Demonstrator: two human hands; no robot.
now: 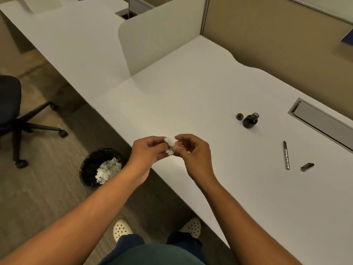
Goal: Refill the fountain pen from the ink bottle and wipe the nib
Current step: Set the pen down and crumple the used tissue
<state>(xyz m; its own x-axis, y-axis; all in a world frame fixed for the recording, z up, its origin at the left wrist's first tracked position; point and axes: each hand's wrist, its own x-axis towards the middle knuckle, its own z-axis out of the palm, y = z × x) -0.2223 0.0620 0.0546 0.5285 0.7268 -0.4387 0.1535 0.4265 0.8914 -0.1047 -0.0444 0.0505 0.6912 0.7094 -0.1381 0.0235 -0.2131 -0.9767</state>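
Note:
A crumpled white tissue (170, 145) is pinched between my left hand (148, 151) and my right hand (193, 152), just above the near edge of the white desk (191, 96). Far to the right stands the dark ink bottle (250, 121), uncapped, with its small cap (239, 116) lying just left of it. The silver fountain pen (286, 155) lies on the desk nearer me, nib end pointing away. A short dark pen part (307, 166) rests to the right of it. Neither hand touches the pen or bottle.
A black waste bin (101, 167) holding crumpled white tissues stands on the floor under my left forearm. An office chair (11, 115) is at the left. A white divider panel (162, 39) and a cable tray (321, 121) bound the desk.

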